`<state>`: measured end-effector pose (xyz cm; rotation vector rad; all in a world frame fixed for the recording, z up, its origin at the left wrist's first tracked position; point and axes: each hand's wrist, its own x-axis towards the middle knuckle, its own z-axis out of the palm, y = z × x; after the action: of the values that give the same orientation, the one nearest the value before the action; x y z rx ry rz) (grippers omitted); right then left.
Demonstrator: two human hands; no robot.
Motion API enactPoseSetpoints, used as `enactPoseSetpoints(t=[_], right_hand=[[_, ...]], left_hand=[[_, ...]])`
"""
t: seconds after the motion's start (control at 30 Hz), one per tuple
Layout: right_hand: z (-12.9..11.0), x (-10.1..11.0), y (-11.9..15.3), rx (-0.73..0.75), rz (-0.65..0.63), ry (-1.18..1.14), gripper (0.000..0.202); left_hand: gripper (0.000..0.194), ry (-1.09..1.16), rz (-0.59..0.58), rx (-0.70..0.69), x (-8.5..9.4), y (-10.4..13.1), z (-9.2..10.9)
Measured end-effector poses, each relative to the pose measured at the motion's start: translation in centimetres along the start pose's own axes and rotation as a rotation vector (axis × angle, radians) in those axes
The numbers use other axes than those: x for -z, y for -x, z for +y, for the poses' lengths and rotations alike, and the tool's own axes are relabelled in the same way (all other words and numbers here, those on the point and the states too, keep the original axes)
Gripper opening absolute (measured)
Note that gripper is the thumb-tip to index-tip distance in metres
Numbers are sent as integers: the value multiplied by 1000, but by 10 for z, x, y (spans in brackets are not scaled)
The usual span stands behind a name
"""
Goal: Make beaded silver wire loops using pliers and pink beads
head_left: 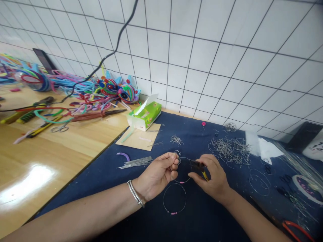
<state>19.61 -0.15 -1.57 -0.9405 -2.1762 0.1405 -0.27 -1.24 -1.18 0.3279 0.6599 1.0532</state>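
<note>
My left hand (163,173) is closed in a pinch on a thin wire hoop (186,182) strung with a few pink beads at its lower side. In my right hand (214,176) is a pair of pliers (198,165) with dark jaws and a yellow handle. The jaws reach to the hoop's upper right; whether they clamp the wire I cannot tell. Below both hands a second wire hoop (186,198) with pink beads lies flat on the dark blue cloth (106,188).
Behind my hands lie a tangled pile of wire pieces (229,150) and a small wire heap (176,139). Straight wires (136,162) lie left. A green tissue pack (147,114) sits on brown card (137,143). A bead dish (306,188) is at right; pliers and scissors (60,128) lie left.
</note>
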Motion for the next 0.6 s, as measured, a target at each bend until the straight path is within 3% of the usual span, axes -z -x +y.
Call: enactPoseSetpoints(t=[0.17,0.3,0.5,0.6], right_hand=[[9,4,-2,-2,43,26,33],[12,8,-4,-93,88,9,31],[9,11,-6,-384,-71,-247,32],[10,11,-6,-441,-151,-406,37]], left_hand=[[7,-33,-41,157,1,0,-10],[12,-102,-104,272,0,4,-16],[12,-90,-61,190,1,0,-9],[7,-43,-47,139,2,-3,-7]])
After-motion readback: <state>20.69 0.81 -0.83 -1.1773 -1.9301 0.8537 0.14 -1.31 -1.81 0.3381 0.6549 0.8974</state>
